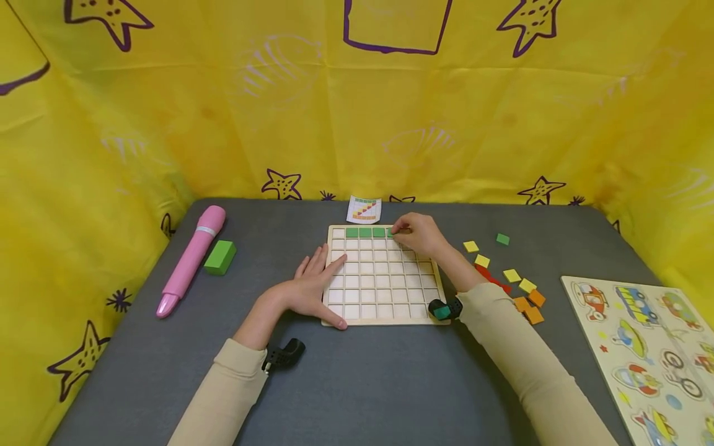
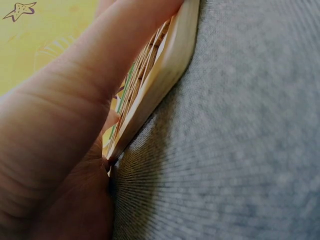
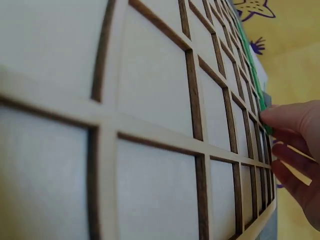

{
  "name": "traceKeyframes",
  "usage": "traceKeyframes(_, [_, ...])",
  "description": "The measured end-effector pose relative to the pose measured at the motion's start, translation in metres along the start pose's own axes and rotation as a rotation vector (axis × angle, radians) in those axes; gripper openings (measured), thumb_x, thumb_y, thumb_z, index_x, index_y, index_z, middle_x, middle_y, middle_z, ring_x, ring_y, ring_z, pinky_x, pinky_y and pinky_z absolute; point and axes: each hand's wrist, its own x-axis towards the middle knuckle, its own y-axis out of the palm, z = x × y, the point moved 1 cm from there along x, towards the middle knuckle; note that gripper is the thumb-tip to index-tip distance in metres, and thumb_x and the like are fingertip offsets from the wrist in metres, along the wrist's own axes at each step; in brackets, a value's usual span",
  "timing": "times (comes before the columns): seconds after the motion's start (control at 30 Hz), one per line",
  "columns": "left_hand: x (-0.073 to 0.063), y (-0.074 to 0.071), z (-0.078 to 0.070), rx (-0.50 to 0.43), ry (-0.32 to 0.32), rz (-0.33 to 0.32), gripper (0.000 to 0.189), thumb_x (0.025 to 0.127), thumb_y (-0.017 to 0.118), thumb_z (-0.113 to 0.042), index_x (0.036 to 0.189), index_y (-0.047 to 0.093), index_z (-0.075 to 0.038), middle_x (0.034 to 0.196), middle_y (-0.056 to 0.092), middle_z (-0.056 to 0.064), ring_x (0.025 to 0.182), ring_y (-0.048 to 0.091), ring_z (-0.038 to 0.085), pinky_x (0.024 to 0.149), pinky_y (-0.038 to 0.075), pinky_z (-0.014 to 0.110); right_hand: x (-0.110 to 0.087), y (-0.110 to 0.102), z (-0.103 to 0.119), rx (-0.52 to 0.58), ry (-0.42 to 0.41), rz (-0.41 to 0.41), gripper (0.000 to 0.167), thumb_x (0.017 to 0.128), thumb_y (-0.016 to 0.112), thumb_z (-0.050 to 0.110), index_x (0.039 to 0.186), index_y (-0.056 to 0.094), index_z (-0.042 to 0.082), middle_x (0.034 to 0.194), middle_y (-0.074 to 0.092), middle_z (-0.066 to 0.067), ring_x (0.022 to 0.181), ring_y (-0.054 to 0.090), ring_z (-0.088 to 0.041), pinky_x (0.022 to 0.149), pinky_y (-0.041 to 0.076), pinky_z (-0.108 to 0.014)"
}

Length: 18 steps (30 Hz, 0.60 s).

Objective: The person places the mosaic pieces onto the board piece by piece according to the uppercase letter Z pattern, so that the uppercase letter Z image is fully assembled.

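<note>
A wooden grid board [image 1: 390, 321] lies on the dark table, with green square tiles [image 1: 365, 233] side by side in its far row. My left hand [image 1: 307, 291] rests on the board's left edge, fingers spread and thumb at the near corner; the left wrist view shows the thumb along the board's pale rim [image 2: 170, 65]. At the far row, my right hand [image 1: 421, 235] pinches a green tile [image 1: 390, 233] at the right end of the green tiles. Thumb and fingertips partly hide that tile in the right wrist view, where empty cells [image 3: 155, 75] fill the foreground.
A small pattern card [image 1: 364, 210] lies behind the board. To the right are loose yellow tiles [image 1: 511, 275], red tiles [image 1: 485, 272], orange tiles [image 1: 533, 315], one green tile [image 1: 502, 239] and a picture puzzle board [image 1: 608, 347]. A pink wand-like object [image 1: 189, 263] and green block [image 1: 220, 257] lie left.
</note>
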Motion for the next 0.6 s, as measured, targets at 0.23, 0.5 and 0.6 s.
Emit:
traceKeyframes(0.23, [0.001, 0.000, -0.001, 0.001, -0.001, 0.002, 0.132, 0.064, 0.079, -0.067, 0.158, 0.001, -0.017, 0.158, -0.022, 0.018, 0.145, -0.020, 0.030, 0.114, -0.007, 0.052, -0.004, -0.001, -0.003, 0.024, -0.037, 0.019, 0.017, 0.095, 0.063, 0.011, 0.107, 0.073, 0.004, 0.117, 0.067, -0.014, 0.096, 0.059, -0.032, 0.085, 0.046, -0.046])
traceKeyframes(0.5, [0.000, 0.000, -0.001, -0.006, 0.002, 0.000, 0.132, 0.064, 0.080, -0.067, 0.158, 0.002, -0.016, 0.158, -0.021, 0.019, 0.145, -0.020, 0.030, 0.114, -0.007, 0.052, -0.025, -0.025, -0.028, 0.017, 0.072, -0.143, 0.023, 0.098, 0.055, 0.009, 0.115, 0.070, 0.003, 0.125, 0.062, -0.019, 0.101, 0.061, -0.037, 0.086, 0.048, -0.049])
traceKeyframes(0.6, [0.000, -0.001, -0.002, -0.003, 0.002, -0.005, 0.132, 0.064, 0.080, -0.067, 0.158, 0.002, -0.016, 0.158, -0.020, 0.020, 0.145, -0.020, 0.031, 0.113, -0.007, 0.053, -0.038, -0.043, -0.046, -0.076, 0.175, -0.233, 0.030, 0.093, 0.048, 0.002, 0.115, 0.068, -0.001, 0.126, 0.057, -0.027, 0.110, 0.053, -0.045, 0.095, 0.040, -0.055])
